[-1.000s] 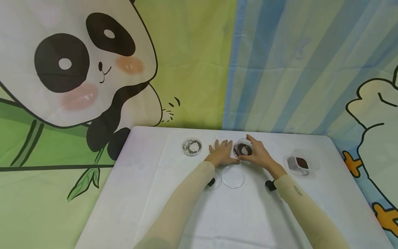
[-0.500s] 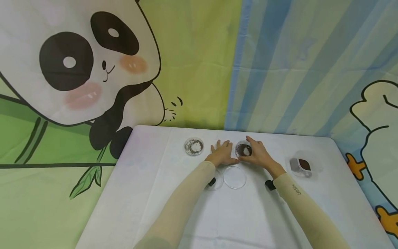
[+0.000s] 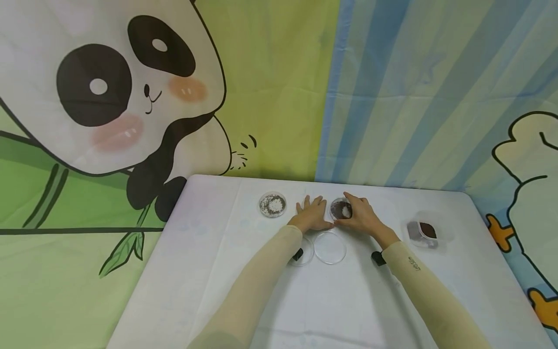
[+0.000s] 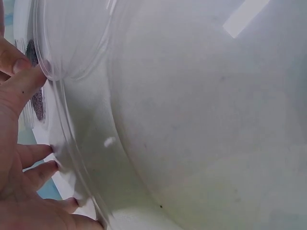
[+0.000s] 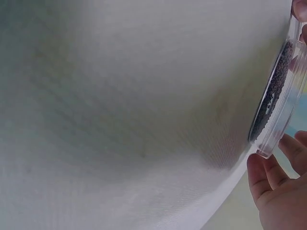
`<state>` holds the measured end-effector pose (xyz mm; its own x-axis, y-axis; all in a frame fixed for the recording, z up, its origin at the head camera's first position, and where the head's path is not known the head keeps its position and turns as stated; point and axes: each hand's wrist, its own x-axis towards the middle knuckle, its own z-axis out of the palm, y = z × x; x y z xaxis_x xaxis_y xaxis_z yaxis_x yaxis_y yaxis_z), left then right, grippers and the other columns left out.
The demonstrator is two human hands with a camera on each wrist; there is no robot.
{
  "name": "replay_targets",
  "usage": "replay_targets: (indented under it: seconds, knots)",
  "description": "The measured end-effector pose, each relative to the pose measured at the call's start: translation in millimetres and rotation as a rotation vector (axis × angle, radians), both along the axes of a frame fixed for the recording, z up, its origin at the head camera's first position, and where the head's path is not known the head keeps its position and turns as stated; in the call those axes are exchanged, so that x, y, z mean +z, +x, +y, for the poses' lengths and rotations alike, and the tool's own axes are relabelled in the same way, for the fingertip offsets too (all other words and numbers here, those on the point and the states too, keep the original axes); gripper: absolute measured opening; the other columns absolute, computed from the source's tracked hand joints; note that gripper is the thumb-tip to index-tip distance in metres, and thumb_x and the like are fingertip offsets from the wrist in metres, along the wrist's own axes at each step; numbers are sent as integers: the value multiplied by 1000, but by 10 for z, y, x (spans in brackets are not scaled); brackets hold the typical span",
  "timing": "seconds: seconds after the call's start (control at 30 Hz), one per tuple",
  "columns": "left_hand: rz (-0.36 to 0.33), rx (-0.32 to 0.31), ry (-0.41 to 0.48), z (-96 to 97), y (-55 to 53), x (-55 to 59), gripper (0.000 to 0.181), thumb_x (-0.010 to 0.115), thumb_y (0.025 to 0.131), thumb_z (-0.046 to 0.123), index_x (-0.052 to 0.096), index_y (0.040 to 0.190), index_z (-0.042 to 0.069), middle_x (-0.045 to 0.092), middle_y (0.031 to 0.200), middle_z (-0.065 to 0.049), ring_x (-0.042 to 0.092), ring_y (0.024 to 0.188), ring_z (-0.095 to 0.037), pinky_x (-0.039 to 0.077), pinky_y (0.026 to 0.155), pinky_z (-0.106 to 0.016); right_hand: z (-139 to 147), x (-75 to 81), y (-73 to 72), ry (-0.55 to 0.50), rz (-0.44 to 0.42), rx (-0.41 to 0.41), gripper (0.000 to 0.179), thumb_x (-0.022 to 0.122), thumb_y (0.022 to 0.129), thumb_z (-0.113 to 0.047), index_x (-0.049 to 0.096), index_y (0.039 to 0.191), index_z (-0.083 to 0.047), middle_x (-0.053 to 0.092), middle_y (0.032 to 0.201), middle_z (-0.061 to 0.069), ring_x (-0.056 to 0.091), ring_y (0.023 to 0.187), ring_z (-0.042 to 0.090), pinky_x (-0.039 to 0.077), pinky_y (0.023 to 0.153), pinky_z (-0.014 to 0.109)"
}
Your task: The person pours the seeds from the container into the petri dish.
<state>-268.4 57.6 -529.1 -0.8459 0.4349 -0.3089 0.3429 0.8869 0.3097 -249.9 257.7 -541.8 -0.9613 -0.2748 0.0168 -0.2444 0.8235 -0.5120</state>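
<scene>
A clear petri dish with dark grains and a white clump stands near the far side of the table. My right hand holds it, index finger beyond the rim and thumb at the near side. In the right wrist view, the fingertips of the right hand meet the edge of the dish, and a clear cover sits over the grains. My left hand rests on the table left of the dish with fingers spread. Its thumb reaches to the dish's near side.
Two clear round lids lie on the table close to the left wrist. Another petri dish with dark grains and white material stands left of the hands. At the right is a clear plastic tub with brown contents.
The lid of the dish under my right hand has settled flatter onto it. Both hands stay almost in place, and the head view shifts slightly.
</scene>
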Motion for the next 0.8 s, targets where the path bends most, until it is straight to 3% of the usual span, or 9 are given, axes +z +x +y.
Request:
replay_targets:
  seconds: [0.23, 0.43, 0.63, 0.8]
  knots:
    - [-6, -24, 12, -96, 27, 77, 77, 67, 93, 50, 38, 155, 14, 28, 162, -6, 20, 149, -34, 20, 114, -63, -8, 14, 35, 20, 15, 10, 102, 83, 80, -45, 32, 153, 4, 42, 148, 28, 39, 126, 54, 34, 103, 65]
    - [30, -69, 88, -294, 115, 230, 74, 64, 96, 48, 39, 154, 10, 32, 160, -11, 28, 147, -27, 25, 115, -55, 20, 151, 169, -38, 64, -53, 91, 81, 84, -42, 37, 150, 2, 43, 144, 32, 36, 129, 55, 31, 103, 68]
    - [107, -96, 210, -604, 336, 316, 73, 64, 96, 47, 38, 154, 9, 35, 158, -12, 32, 145, -26, 28, 116, -41, -8, 283, 387, -151, 128, -92, 76, 78, 89, -33, 42, 146, 3, 51, 136, 28, 43, 126, 48, 37, 100, 64]
    - [143, -67, 295, -834, 583, 325, 73, 65, 96, 48, 39, 154, 11, 34, 158, -12, 33, 144, -26, 31, 115, -41, -25, 340, 594, -200, 209, -106, 67, 76, 91, -27, 47, 143, 5, 57, 129, 26, 51, 118, 44, 42, 95, 60]
